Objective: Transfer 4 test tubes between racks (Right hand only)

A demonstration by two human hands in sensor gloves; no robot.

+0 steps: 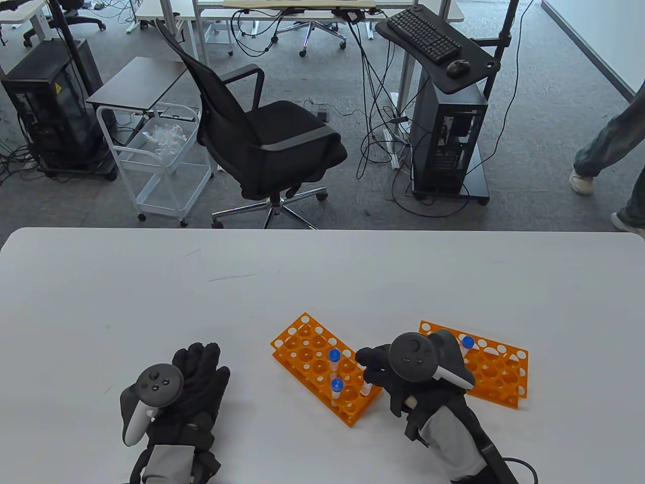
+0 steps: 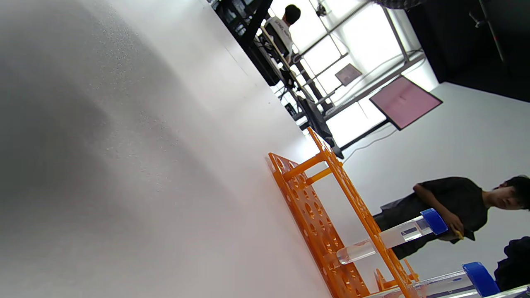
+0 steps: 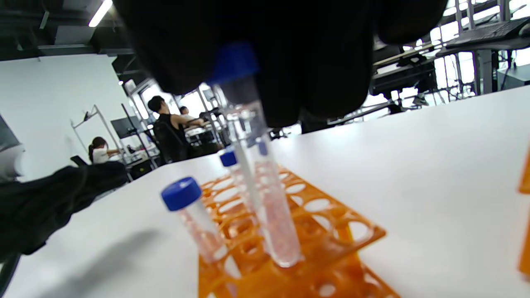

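Currently: right hand (image 1: pixel 403 375) pinches capped test tube (image 3: pixel 265 198), tip entering a near-corner hole of left rack (image 1: pixel 302 348). Advice: keep tube vertical, lower gently, then release. Left hand (image 1: pixel 186 388) rests flat, holding nothing.

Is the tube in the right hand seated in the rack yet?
Partly in. The right hand grips the tube by its cap, its tip in a hole of the left rack; full seating: cannot tell.

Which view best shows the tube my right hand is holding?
Right wrist view: the held tube hangs from the right hand, tip at a hole of the left rack. Table view shows only a sliver under the hand. Left wrist view doesn't clearly show it.
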